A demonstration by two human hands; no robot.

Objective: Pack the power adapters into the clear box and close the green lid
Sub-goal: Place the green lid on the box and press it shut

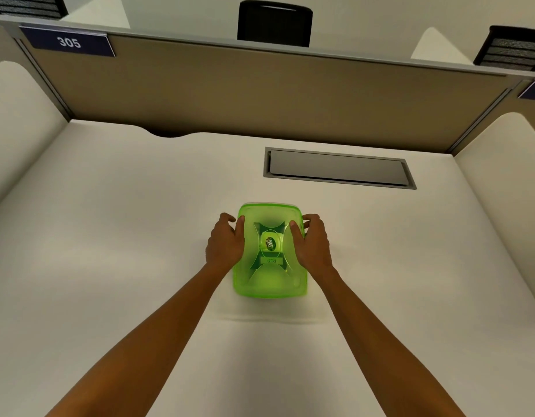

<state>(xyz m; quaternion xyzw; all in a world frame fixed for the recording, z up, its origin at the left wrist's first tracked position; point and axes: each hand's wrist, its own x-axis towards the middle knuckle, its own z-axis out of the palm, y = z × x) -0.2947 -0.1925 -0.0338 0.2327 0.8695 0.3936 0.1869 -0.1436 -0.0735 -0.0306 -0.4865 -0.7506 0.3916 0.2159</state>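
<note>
Green lid sits on the box mid-desk, toward the near edge of the desk. Left hand clamps its left rim, thumb on top; right hand does the same on the right rim. Looks like light, slick, slightly flexy plastic, so I'd press at the rims and corners

Green lid on the desk — left hand and right hand against its sides.

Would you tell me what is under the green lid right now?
Only a sliver of the clear box shows past the far edge of the green lid. The lid hides the interior, so no adapters are visible.
</note>
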